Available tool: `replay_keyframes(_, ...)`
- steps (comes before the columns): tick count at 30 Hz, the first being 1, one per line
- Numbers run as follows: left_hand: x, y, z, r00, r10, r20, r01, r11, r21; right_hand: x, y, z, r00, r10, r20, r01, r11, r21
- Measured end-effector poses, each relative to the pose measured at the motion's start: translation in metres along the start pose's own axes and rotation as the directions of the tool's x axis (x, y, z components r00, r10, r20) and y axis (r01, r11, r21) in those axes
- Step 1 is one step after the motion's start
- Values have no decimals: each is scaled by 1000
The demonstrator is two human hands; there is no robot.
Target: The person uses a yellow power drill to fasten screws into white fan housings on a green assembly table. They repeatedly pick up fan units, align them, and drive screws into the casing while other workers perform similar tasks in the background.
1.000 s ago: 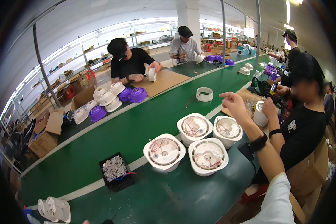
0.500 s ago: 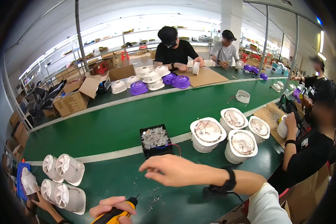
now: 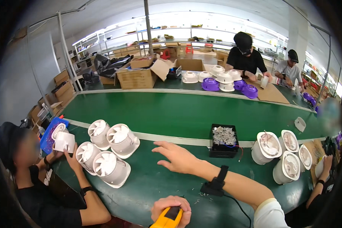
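Observation:
My left hand [image 3: 171, 209], low in the middle of the view, is wrapped round a yellow-and-black electric screwdriver [image 3: 167, 218]. My right hand [image 3: 176, 156] reaches leftward above the green table with its fingers apart and nothing in it. A black band with a cable circles my right wrist. Left of that hand's fingertips stand several white fan housings [image 3: 112, 168] with finned blades facing up. To the right of my right hand is a black tray [image 3: 223, 152] full of small metal screws [image 3: 224, 135]. Loose screws [image 3: 203, 197] lie on the table below my right forearm.
More white housings [image 3: 287, 167] with wires inside stand at the right. At the left a co-worker holds a white housing [image 3: 65, 142] beside a blue tray [image 3: 49, 129]. Across the green belt [image 3: 171, 112], co-workers sit behind white and purple parts [image 3: 210, 84] and cardboard boxes [image 3: 136, 79].
The view has turned left, bringing the left co-worker into sight. My right hand has moved from near the screw tray toward the finned housings. My left hand still grips the screwdriver.

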State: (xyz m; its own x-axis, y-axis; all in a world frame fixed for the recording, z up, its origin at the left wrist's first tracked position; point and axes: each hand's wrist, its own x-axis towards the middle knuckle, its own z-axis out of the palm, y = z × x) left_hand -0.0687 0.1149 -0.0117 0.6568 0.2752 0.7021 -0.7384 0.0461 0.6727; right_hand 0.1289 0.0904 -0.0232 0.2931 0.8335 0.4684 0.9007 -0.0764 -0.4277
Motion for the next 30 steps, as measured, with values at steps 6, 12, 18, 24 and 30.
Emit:
replay_keyframes(6, -10, 23, -9, 999, 31, -30, -29, 998, 62, 53, -27, 53, 966, -254, 45, 253, 967, 19)
replay_keyframes(12, -19, 42, -17, 995, 30, -91, -13, 984, 179, 105, -36, 105, 952, -269, 150, 290, 946, -147)
replay_keyframes(18, -23, 46, -16, 983, 72, -172, -29, 971, 239, 122, -34, 118, 961, -83, 262, 136, 972, -190)
replay_keyframes(24, -23, 41, -8, 980, 78, -183, -41, 980, 196, 93, -29, 94, 959, -23, 282, 90, 970, -225)
replay_keyframes(30, -28, 39, 3, 981, 82, -174, -55, 987, 152, 30, -33, 59, 976, 11, 218, 69, 931, -359)
